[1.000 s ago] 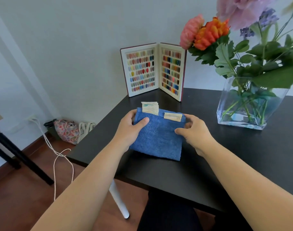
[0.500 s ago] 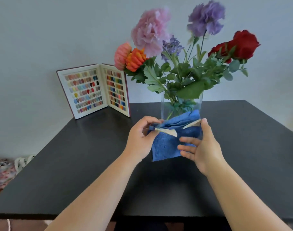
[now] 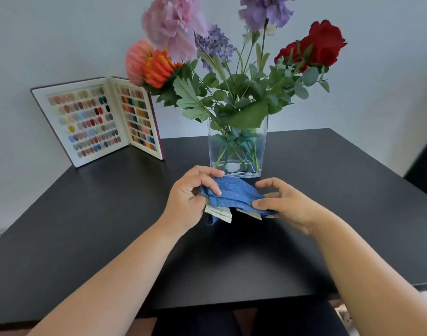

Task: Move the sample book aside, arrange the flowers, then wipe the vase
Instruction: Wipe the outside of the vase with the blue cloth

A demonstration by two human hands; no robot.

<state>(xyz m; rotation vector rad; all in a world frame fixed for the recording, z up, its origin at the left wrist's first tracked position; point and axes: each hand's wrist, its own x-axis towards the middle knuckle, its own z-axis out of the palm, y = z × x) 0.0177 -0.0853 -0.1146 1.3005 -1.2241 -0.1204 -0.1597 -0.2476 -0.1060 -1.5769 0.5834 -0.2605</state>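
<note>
A blue cloth [image 3: 234,193] with pale tags hangs bunched between my two hands just above the black table [image 3: 98,226]. My left hand [image 3: 190,197] grips its left end. My right hand [image 3: 285,204] pinches its right end with thumb and fingers. Directly behind the cloth stands a clear rectangular glass vase [image 3: 238,151] holding flowers [image 3: 232,57]: pink, orange, purple and red blooms over green leaves. The open sample book [image 3: 96,120] of colour swatches stands upright at the table's back left, against the wall.
The pale wall runs behind the table. A dark shape [image 3: 423,166] shows at the right edge past the table's corner. My dark-clothed legs [image 3: 244,321] are below the table's near edge.
The cloth went from lying flat on the table to being lifted in both hands, then lowered and bunched in front of the vase. The view swung right, centring the vase.
</note>
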